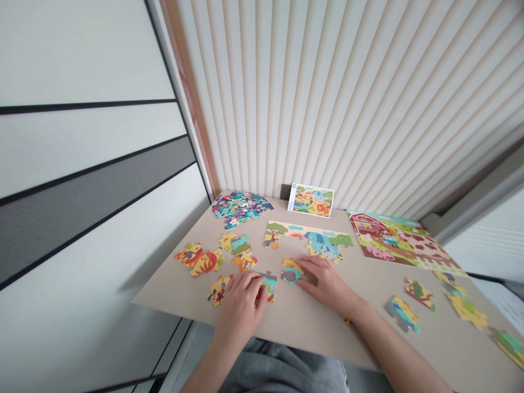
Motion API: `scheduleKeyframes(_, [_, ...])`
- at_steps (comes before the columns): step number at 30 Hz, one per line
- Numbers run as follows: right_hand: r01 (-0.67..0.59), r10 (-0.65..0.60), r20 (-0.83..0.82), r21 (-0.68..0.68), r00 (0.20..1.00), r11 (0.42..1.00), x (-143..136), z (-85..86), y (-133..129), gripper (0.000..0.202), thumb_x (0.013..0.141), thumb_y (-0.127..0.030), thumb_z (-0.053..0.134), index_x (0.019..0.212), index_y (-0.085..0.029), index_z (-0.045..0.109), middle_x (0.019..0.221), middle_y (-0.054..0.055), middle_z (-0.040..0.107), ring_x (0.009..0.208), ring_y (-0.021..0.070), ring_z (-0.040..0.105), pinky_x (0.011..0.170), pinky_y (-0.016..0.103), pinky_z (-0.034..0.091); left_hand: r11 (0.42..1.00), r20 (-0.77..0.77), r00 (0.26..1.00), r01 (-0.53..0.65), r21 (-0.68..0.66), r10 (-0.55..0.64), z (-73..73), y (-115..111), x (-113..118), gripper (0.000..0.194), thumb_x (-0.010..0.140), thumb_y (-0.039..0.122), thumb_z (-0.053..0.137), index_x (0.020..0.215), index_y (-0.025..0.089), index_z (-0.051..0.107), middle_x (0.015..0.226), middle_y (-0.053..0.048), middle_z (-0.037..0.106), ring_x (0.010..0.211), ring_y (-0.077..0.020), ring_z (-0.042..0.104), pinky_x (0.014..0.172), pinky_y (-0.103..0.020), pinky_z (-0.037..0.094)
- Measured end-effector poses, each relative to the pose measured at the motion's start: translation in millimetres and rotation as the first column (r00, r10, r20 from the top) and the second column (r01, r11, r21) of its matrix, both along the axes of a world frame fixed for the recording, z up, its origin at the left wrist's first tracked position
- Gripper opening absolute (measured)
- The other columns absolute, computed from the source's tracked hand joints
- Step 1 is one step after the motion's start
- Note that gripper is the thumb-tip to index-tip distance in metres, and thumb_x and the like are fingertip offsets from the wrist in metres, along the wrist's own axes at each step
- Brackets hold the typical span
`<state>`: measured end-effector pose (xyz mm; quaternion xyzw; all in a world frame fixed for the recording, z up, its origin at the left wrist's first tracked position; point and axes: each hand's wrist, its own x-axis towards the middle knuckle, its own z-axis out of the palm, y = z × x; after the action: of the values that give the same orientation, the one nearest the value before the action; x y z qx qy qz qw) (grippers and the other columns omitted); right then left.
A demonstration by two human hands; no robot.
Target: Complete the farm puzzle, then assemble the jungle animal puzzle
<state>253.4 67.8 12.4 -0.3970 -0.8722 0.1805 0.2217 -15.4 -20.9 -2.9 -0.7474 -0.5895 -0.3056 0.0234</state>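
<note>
Half-curled left hand (243, 295) covers part of a grey-and-teal cardboard puzzle piece (271, 280), hold hidden, spread-open right hand (325, 279) touches a grey-hippo cardboard piece (289, 275); beyond them blue-elephant cardboard strip (321, 242) is joined, orange-lion cardboard pieces (203, 263) leftward unattached.

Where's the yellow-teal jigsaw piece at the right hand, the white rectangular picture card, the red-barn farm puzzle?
Jigsaw piece (292, 272): head view, its printed middle.
Picture card (312, 201): head view, front centre.
Farm puzzle (403, 243): head view, printed middle.

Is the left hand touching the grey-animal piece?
Apart. The head view shows it plainly: the teal piece and a strip of bare table lie between the left hand and the grey-animal piece.
</note>
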Motion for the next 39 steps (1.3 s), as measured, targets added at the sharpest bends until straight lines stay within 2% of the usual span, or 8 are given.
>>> scheduleKeyframes(6, [0.019, -0.018, -0.038, 0.031, 0.999, 0.999, -3.8, 0.6, 14.5, 0.043, 0.099, -0.036, 0.062, 0.141, -0.027, 0.064, 0.139, 0.013, 0.063, 0.128, 0.0295, 0.061, 0.112, 0.049, 0.048, 0.999, 0.018, 1.0, 0.01, -0.037, -0.01, -1.5, 0.5, -0.8, 0.014, 0.098, 0.021, 0.058, 0.107, 0.024, 0.068, 0.113, -0.007, 0.07, 0.108, -0.0265, 0.066, 0.095, -0.045, 0.053])
scheduleKeyframes(14, [-0.011, 0.013, -0.023, 0.078, 1.0, 0.997, -24.5, -3.1, 46.7, 0.038, 0.099, -0.032, 0.061, 0.136, -0.026, 0.067, 0.137, 0.012, 0.064, 0.127, 0.0284, 0.061, 0.112, 0.047, 0.049, 0.998, 0.033, 0.999, 0.02, -0.053, -0.018, -2.4, 1.1, -0.8, 0.013, 0.099, 0.021, 0.057, 0.107, 0.024, 0.066, 0.113, -0.007, 0.069, 0.106, -0.0258, 0.065, 0.094, -0.045, 0.052])
scheduleKeyframes(25, [-0.036, 0.04, -0.042, 0.091, 0.998, 0.995, -25.4, -15.6, 60.9, 0.033, 0.098, -0.031, 0.064, 0.131, -0.028, 0.072, 0.137, 0.012, 0.065, 0.127, 0.0292, 0.063, 0.112, 0.049, 0.051, 0.998, 0.045, 0.999, 0.02, -0.057, -0.018, 0.2, 0.3, -0.3, 0.013, 0.098, 0.019, 0.058, 0.106, 0.024, 0.067, 0.111, -0.006, 0.069, 0.105, -0.0252, 0.066, 0.094, -0.044, 0.051])
scheduleKeyframes(31, [-0.027, 0.028, -0.006, 0.103, 1.0, 0.994, -23.4, -7.6, 54.3, 0.033, 0.098, -0.028, 0.064, 0.129, -0.029, 0.073, 0.136, 0.011, 0.066, 0.127, 0.0291, 0.063, 0.111, 0.049, 0.052, 0.998, 0.047, 0.999, 0.022, -0.052, -0.02, -3.1, 0.9, -1.0, 0.013, 0.098, 0.02, 0.058, 0.106, 0.024, 0.067, 0.112, -0.006, 0.07, 0.106, -0.0256, 0.066, 0.093, -0.044, 0.051])
scheduleKeyframes(39, [-0.018, 0.014, 0.064, 0.055, 0.998, 0.998, 0.7, -1.9, 26.6, 0.036, 0.098, -0.032, 0.065, 0.134, -0.031, 0.07, 0.138, 0.009, 0.065, 0.127, 0.0283, 0.063, 0.111, 0.047, 0.051, 0.999, 0.031, 0.999, 0.018, -0.033, -0.017, -2.8, 1.1, -1.0, 0.011, 0.097, 0.021, 0.059, 0.104, 0.023, 0.068, 0.111, -0.007, 0.07, 0.106, -0.026, 0.066, 0.094, -0.044, 0.052])
